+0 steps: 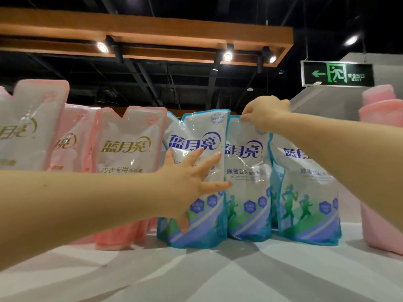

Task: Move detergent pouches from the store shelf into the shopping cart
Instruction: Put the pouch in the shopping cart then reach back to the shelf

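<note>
Head view: the pick-up step is in hand. The right hand [265, 111] pinches the top edge of the middle blue pouch [246, 171], which stands on the shelf [218, 269]. The left hand [187, 182], fingers spread, presses flat on the left blue pouch [196, 225]. Next, probably lift the pinched one clear without toppling its neighbours; no cart shows. Three blue pouches stand in front, with edges of more behind. At least three pink pouches [128, 149] stand left and two right.

Head view: low, close, tilted upward at shelf [218, 269].
</note>
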A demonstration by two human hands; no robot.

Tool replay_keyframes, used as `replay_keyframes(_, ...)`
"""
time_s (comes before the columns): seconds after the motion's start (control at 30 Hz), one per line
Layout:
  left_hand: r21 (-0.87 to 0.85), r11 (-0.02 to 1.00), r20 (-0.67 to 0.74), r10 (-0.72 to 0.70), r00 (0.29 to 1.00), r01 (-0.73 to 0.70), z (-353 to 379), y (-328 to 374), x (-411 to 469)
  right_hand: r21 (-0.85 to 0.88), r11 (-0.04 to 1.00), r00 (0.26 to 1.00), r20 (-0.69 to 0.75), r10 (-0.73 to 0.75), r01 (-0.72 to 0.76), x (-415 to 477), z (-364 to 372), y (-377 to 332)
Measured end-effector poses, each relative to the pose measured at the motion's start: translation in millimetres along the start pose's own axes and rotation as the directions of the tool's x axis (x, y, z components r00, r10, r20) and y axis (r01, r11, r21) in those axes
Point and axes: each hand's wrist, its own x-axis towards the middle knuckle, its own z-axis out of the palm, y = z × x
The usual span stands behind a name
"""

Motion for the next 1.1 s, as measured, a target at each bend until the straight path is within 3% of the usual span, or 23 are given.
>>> replay_keyframes(0.4, 0.019, 1.000, 0.054, -0.006, 0.998, 0.005, 16.4, -4.0, 17.8, -0.026, 0.995, 0.994, -0.034, 0.099, -0.100, 12.8, 11.2, 14.6)
replay_keyframes(0.87, -0.056, 0.996, -0.018, 0.062, 0.998, -0.063, 31.8, -12.7, 24.3, -0.033, 0.999, 1.000, -0.019, 0.022, -0.022, 8.8, 12.1, 8.6)
replay_keyframes(1.1, -0.013, 0.996, -0.050, 0.088, 0.995, -0.089, 34.3, -14.8, 24.2, -0.007, 1.000, 1.000, -0.014, -0.008, 0.008, 3.4, 9.4, 10.1)
